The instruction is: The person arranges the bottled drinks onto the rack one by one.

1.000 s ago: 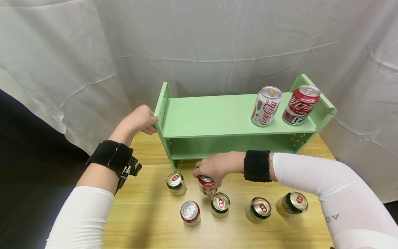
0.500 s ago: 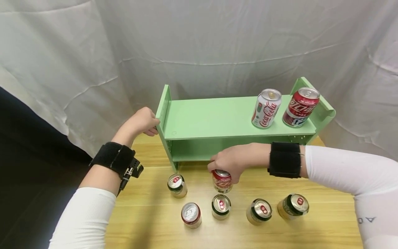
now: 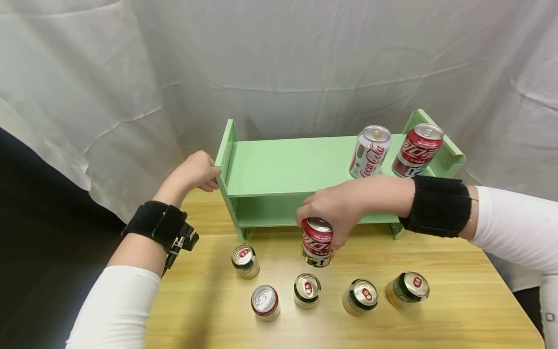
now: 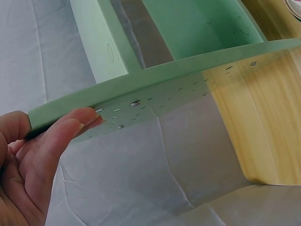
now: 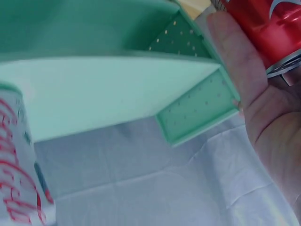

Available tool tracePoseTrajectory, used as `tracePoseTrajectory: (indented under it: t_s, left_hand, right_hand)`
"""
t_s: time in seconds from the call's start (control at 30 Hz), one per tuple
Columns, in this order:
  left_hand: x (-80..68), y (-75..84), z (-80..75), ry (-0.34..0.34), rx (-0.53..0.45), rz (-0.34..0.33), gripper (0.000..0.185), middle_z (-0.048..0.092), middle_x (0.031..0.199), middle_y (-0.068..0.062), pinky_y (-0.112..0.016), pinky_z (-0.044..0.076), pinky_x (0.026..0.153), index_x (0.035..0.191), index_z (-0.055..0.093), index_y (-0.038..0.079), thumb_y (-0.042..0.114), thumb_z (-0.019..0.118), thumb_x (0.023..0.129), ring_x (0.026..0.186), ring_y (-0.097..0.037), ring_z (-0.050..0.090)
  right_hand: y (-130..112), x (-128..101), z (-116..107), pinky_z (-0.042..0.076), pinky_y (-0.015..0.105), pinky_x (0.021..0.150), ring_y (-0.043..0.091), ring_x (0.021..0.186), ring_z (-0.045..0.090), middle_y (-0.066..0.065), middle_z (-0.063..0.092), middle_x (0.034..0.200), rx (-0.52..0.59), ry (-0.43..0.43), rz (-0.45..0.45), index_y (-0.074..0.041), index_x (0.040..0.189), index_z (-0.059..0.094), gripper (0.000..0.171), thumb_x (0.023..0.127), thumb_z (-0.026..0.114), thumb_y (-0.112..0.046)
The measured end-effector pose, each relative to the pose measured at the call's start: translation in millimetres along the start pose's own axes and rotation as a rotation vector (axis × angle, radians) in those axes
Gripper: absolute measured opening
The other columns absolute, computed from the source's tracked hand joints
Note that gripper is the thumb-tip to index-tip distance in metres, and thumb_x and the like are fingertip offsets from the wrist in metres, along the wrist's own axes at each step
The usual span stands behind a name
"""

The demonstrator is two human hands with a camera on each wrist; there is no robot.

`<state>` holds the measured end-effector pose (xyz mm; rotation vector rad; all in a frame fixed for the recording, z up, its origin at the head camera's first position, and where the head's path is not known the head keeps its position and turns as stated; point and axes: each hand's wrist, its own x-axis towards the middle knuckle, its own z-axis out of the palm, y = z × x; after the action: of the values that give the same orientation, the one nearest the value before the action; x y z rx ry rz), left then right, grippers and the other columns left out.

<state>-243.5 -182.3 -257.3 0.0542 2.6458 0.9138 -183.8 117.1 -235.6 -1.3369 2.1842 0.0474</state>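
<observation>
My right hand [image 3: 333,208] grips a red cola can [image 3: 317,242] from above, fingers round its upper part. The can is upright in front of the green shelf's [image 3: 279,165] lower level, and in the right wrist view the red can [image 5: 273,28] lies against the palm. My left hand [image 3: 198,170] pinches the shelf's left side panel; in the left wrist view thumb and fingers of the hand [image 4: 42,155] hold the panel's edge [image 4: 155,70] from both sides. On the top board stand a white Coca-Cola can [image 3: 370,152] and another red can [image 3: 418,151].
Several small cans stand on the wooden table [image 3: 209,310] in front: a green-topped can [image 3: 245,261] at left, a silver-lidded can [image 3: 265,303], a middle can [image 3: 307,291], and two right-hand cans, one gold-green [image 3: 360,297] and one tilted-looking [image 3: 407,289]. A pale curtain [image 3: 305,58] hangs behind.
My right hand has moved right with the red can, raising it from the tabletop toward the shelf front. The left hand keeps its hold on the side panel.
</observation>
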Motion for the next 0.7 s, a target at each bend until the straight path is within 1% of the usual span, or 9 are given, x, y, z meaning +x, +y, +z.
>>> tracePoseTrajectory:
  t_s: [0.1, 0.2, 0.33, 0.4, 0.47, 0.57, 0.7]
  left_hand:
    - [-1.2, 0.5, -0.6, 0.007, 0.010, -0.005, 0.027, 0.065, 0.099, -0.030, -0.036, 0.060, 0.074, 0.064, 0.041, 0.007, 0.005, 0.042, 0.092, 0.070, -0.022, 0.070]
    - [-1.2, 0.0, -0.3, 0.010, 0.022, -0.004, 0.030, 0.066, 0.097, -0.029, -0.037, 0.060, 0.074, 0.062, 0.037, 0.009, 0.006, 0.042, 0.092, 0.071, -0.022, 0.070]
    - [1.9, 0.0, 0.9, 0.000, 0.016, -0.003, 0.032, 0.066, 0.096, -0.028, -0.035, 0.060, 0.073, 0.061, 0.034, 0.010, 0.006, 0.042, 0.092, 0.073, -0.023, 0.070]
    - [4.3, 0.0, 1.1, 0.006, 0.012, 0.000, 0.032, 0.066, 0.095, -0.028, -0.035, 0.060, 0.073, 0.060, 0.034, 0.010, 0.006, 0.042, 0.092, 0.073, -0.024, 0.070]
    - [6.6, 0.1, 1.6, 0.014, 0.014, 0.010, 0.033, 0.067, 0.093, -0.028, -0.037, 0.060, 0.073, 0.060, 0.033, 0.010, 0.006, 0.042, 0.092, 0.074, -0.025, 0.070]
    - [10.2, -1.2, 3.2, 0.015, 0.019, 0.019, 0.034, 0.067, 0.090, -0.026, -0.037, 0.060, 0.074, 0.060, 0.033, 0.010, 0.007, 0.042, 0.093, 0.075, -0.026, 0.070]
    - [14.2, -4.3, 6.2, 0.005, 0.021, 0.025, 0.035, 0.067, 0.082, -0.022, -0.036, 0.060, 0.073, 0.059, 0.032, 0.011, 0.008, 0.042, 0.093, 0.074, -0.024, 0.070]
  right_hand:
    - [0, -4, -7, 0.056, 0.026, 0.077, 0.020, 0.100, 0.058, 0.002, 0.057, 0.108, -0.001, -0.001, 0.013, -0.013, 0.117, 0.053, 0.058, 0.066, 0.082, -0.018]
    - [1, -10, -14, 0.057, 0.026, 0.076, 0.020, 0.099, 0.059, 0.003, 0.058, 0.108, 0.006, 0.016, 0.017, -0.012, 0.118, 0.052, 0.059, 0.067, 0.081, -0.017]
    - [7, -20, -28, 0.057, 0.025, 0.077, 0.020, 0.099, 0.060, 0.004, 0.059, 0.108, 0.039, 0.067, -0.019, -0.009, 0.116, 0.053, 0.058, 0.066, 0.081, -0.012]
    - [11, -25, -38, 0.057, 0.025, 0.078, 0.020, 0.098, 0.061, 0.005, 0.060, 0.107, 0.040, 0.106, -0.047, -0.008, 0.114, 0.053, 0.057, 0.065, 0.080, -0.009]
    - [15, -29, -50, 0.057, 0.026, 0.077, 0.020, 0.097, 0.061, 0.006, 0.060, 0.107, 0.027, 0.132, -0.049, -0.008, 0.114, 0.053, 0.057, 0.064, 0.080, -0.008]
    - [22, -32, -65, 0.057, 0.027, 0.074, 0.021, 0.096, 0.061, 0.007, 0.061, 0.107, 0.012, 0.142, -0.009, -0.009, 0.116, 0.052, 0.058, 0.065, 0.081, -0.010]
    - [33, -29, -78, 0.057, 0.030, 0.071, 0.022, 0.096, 0.062, 0.009, 0.061, 0.108, 0.008, 0.114, 0.088, -0.012, 0.120, 0.051, 0.060, 0.068, 0.082, -0.017]
